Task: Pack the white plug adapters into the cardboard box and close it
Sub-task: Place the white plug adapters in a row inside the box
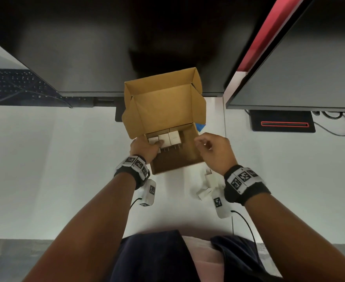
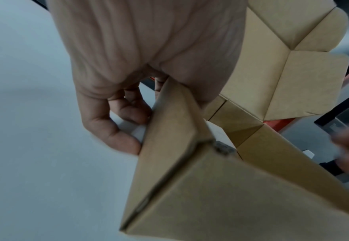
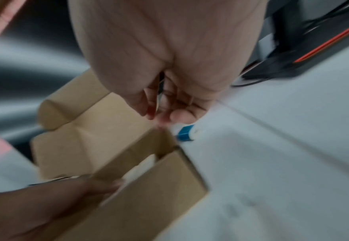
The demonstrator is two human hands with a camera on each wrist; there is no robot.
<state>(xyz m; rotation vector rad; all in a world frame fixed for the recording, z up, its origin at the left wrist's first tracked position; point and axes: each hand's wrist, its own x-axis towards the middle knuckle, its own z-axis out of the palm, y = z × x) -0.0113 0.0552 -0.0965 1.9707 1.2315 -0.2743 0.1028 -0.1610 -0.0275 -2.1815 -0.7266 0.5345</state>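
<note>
An open cardboard box [image 1: 190, 159] stands mid-table with its lid flaps raised at the back. White plug adapters [image 1: 174, 137] stand in a row along its far inner wall. My left hand [image 1: 147, 148] straddles the box's left wall [image 2: 169, 130]. Its thumb lies on the adapters inside, and its fingers [image 2: 126, 114] curl round a white adapter [image 2: 135, 130] at that wall. My right hand [image 1: 208, 146] hovers over the box's right wall with loosely curled fingers [image 3: 177, 114] that hold nothing. More loose adapters [image 1: 205, 189] lie on the table by my right wrist.
Two dark monitors [image 1: 110, 47] overhang the back of the white table [image 1: 55, 159], with a keyboard [image 1: 11, 86] at far left. A blue item [image 1: 200, 126] lies behind the box's right corner. A black base [image 1: 283, 124] with a red line and cables sits at right.
</note>
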